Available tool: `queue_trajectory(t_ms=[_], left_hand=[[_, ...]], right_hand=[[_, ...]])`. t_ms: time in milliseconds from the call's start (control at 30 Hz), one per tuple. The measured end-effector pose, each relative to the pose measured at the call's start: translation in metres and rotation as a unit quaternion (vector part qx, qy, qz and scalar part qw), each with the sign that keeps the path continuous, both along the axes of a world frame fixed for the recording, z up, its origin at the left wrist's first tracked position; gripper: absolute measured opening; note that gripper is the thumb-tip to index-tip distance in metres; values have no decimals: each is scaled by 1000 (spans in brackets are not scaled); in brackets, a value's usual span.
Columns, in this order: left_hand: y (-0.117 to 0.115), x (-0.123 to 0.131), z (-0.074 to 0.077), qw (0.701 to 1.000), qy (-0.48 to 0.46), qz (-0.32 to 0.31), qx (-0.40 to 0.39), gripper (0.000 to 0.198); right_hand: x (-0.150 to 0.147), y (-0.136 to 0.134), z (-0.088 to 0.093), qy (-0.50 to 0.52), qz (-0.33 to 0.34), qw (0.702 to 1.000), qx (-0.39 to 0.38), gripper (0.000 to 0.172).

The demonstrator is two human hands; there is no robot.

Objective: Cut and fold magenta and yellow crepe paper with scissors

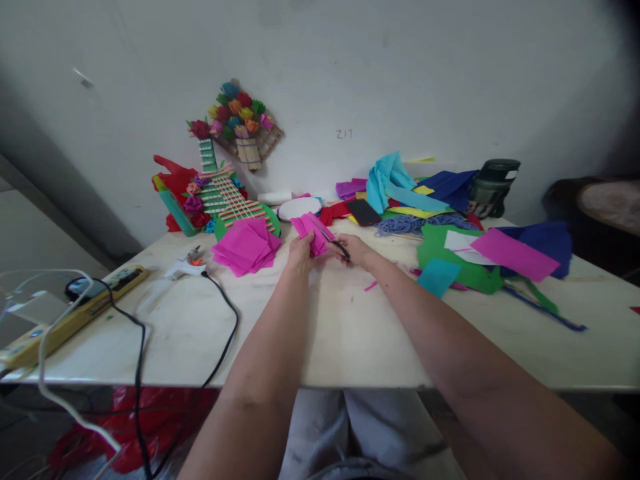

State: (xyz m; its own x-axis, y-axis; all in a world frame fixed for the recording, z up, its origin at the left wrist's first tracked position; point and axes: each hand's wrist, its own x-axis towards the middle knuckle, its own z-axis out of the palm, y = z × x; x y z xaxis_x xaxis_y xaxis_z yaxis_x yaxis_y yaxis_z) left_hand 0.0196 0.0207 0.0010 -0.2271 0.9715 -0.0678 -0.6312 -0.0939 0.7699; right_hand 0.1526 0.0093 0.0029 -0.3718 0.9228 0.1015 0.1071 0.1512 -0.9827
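My left hand (301, 252) grips a piece of pink paper (303, 227) above the middle of the table. In my right hand (354, 249) is a pair of scissors (341, 249) with dark handles; its blades lie across the pink paper, pointing up and left. Whether the blades are apart is too small to tell. To the left of my left hand rests a stack of pink paper squares (246, 247). A thin pink paper scrap (371, 286) lies on the table below my right hand.
A craft guitar (235, 200) and a glue gun (186, 267) with its black cord stand at left, near a power strip (115, 283). Behind are a phone (364, 212), crumpled blue paper (390, 181) and a dark jar (493, 189). Green paper (435, 248) lies at right.
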Motion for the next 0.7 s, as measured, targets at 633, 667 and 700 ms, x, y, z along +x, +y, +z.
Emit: queue_trajectory(t_ms=[633,667,700], left_hand=[[-4,10,2,999,5,-44,0,16],[-4,10,3,999,5,-44,2,15],[-4,10,3,999,4,-43,3,14]], right_hand=[[9,5,-3,-3,14,1000,7,29],[9,5,-3,-3,12,1000,7,29],[9,5,-3,-2,9,1000,7,28]])
